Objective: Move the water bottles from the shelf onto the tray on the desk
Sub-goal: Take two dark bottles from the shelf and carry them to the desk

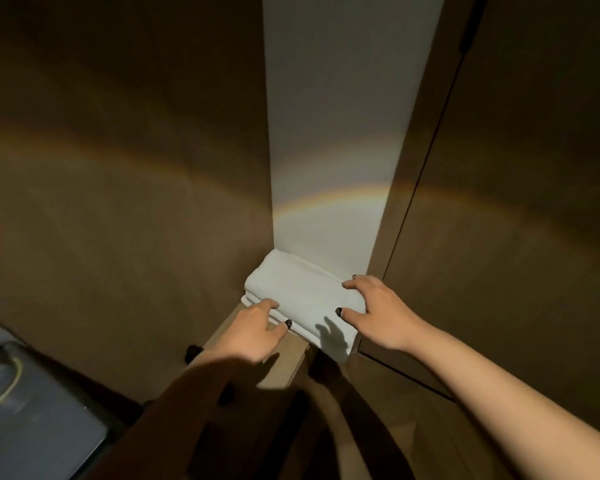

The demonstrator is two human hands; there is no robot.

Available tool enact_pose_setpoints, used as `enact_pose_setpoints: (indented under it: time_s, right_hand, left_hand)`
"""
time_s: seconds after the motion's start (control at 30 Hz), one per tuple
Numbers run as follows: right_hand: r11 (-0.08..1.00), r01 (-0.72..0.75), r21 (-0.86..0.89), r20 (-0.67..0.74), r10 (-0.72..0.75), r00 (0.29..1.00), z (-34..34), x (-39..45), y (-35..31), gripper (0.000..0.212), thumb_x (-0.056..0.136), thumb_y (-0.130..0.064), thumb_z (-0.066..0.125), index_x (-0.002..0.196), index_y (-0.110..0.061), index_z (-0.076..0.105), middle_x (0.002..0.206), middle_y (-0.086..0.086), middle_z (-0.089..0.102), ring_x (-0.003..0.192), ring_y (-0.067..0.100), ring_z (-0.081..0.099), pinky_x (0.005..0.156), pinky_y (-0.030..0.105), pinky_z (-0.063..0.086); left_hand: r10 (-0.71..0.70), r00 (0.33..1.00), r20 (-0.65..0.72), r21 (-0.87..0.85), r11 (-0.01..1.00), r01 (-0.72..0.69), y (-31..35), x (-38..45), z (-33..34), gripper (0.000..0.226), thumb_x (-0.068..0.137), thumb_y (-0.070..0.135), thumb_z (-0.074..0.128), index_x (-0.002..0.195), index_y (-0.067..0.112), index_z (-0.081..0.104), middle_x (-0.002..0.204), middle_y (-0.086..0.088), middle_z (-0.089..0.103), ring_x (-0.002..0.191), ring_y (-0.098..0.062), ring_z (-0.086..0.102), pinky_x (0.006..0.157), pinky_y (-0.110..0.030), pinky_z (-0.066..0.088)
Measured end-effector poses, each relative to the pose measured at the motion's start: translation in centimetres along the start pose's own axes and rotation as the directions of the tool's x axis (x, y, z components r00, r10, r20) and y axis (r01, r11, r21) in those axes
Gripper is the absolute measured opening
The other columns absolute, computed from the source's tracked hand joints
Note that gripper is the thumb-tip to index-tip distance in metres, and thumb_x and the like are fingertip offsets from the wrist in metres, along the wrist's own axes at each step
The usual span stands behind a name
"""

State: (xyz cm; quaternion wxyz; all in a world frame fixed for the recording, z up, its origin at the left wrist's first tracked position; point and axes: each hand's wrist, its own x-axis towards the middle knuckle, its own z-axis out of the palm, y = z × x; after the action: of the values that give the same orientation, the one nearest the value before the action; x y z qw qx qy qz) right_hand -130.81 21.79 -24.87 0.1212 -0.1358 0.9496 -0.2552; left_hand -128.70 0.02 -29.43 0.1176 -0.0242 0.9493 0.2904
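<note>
Both hands, fingers spread, press on a folded white towel (302, 299) at the shelf's (284, 368) back edge: left hand (257, 332) on its left end, right hand (374, 310) on its right.

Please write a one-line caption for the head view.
Both hands, left hand and right hand, reach a folded white towel on a wooden ledge.

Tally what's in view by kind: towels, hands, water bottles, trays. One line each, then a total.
Folded white towel: 1, on the wooden shelf
Hands: 2, left hand and right hand, both open at the towel's sides
Water bottles: 0 visible
Trays: 0 visible
Total: 3
</note>
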Motion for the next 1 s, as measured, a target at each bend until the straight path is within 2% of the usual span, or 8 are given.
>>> enact_pose_setpoints:
  time_s: [0.07,0.17,0.23,0.3,0.47,0.6,0.83,1.0]
  right_hand:
    - [1.000,0.023,0.002,0.013,-0.023,1.000,0.2,2.4,-0.3,0.055,0.091,-0.033,0.054,0.141,-0.017,0.036,0.152,0.003,0.026,0.130,0.020,0.040,0.102,0.025,0.029]
    - [0.998,0.054,-0.017,0.055,-0.053,0.997,0.9,5.9,-0.7,0.055,0.091,-0.035,0.053,0.141,-0.021,0.035,0.153,0.001,0.026,0.133,0.018,0.036,0.104,0.025,0.029]
    - [0.994,0.105,-0.020,0.077,-0.103,0.992,1.6,8.4,-0.9,0.054,0.092,-0.034,0.056,0.140,-0.019,0.037,0.151,0.003,0.030,0.134,0.017,0.035,0.102,0.014,0.024]
    - [0.987,0.160,0.002,0.103,-0.159,0.982,2.4,10.9,-0.8,0.053,0.091,-0.030,0.058,0.138,-0.016,0.040,0.149,0.003,0.033,0.133,0.016,0.038,0.094,0.002,0.018]
    - [0.974,0.224,0.046,0.209,-0.228,0.951,4.0,17.6,-1.1,0.056,0.090,-0.033,0.059,0.139,-0.020,0.037,0.146,0.000,0.035,0.132,0.016,0.037,0.104,0.023,0.029]
    - [0.941,0.332,0.066,0.346,-0.333,0.877,4.6,22.4,-1.6,0.057,0.091,-0.034,0.057,0.141,-0.021,0.034,0.149,-0.001,0.032,0.134,0.016,0.034,0.106,0.024,0.028]
    - [0.887,0.452,0.092,0.533,-0.427,0.730,6.4,28.7,-2.3,0.052,0.091,-0.031,0.056,0.137,-0.018,0.038,0.148,0.001,0.032,0.134,0.017,0.034,0.106,0.025,0.028]
    - [0.862,0.497,0.103,0.645,-0.438,0.626,10.0,29.6,-3.9,0.054,0.090,-0.032,0.055,0.138,-0.016,0.036,0.145,0.003,0.035,0.127,0.017,0.041,0.100,0.026,0.034]
  left_hand:
    - [-0.067,0.998,0.003,0.007,0.998,0.067,-0.9,1.7,-0.7,0.053,0.092,0.038,0.052,0.140,0.021,0.038,0.112,-0.008,0.061,0.087,-0.019,0.055,0.077,-0.025,0.042]
    - [-0.122,0.992,-0.022,-0.002,0.993,0.122,-2.4,3.6,-1.4,0.054,0.092,0.038,0.055,0.140,0.017,0.040,0.135,-0.009,0.053,0.111,-0.023,0.056,0.087,-0.026,0.043]
    - [-0.145,0.988,-0.046,-0.012,0.989,0.145,-3.4,4.4,-1.7,0.056,0.094,0.039,0.053,0.140,0.013,0.038,0.141,-0.007,0.048,0.123,-0.021,0.050,0.096,-0.026,0.038]
    - [-0.212,0.975,-0.061,-0.048,0.977,0.209,-4.5,5.1,-2.0,0.054,0.094,0.041,0.052,0.139,0.013,0.039,0.136,-0.008,0.052,0.118,-0.021,0.053,0.090,-0.025,0.039]
    - [-0.375,0.922,-0.091,-0.112,0.924,0.365,-7.2,6.9,-2.7,0.053,0.093,0.034,0.055,0.141,0.016,0.038,0.137,-0.007,0.052,0.119,-0.022,0.054,0.091,-0.026,0.042]
    - [-0.561,0.822,-0.096,-0.227,0.817,0.531,-8.2,8.0,-3.2,0.056,0.094,0.039,0.052,0.142,0.016,0.036,0.138,-0.009,0.050,0.116,-0.022,0.055,0.087,-0.025,0.043]
    - [-0.757,0.644,-0.116,-0.429,0.623,0.655,-9.5,8.5,-0.3,0.053,0.094,0.036,0.054,0.140,0.016,0.038,0.137,-0.009,0.052,0.119,-0.023,0.054,0.091,-0.026,0.043]
    - [-0.857,0.513,-0.038,-0.571,0.440,0.693,-11.6,6.6,3.5,0.045,0.095,0.027,0.053,0.135,0.010,0.043,0.118,-0.010,0.061,0.090,-0.017,0.062,0.068,-0.019,0.045]
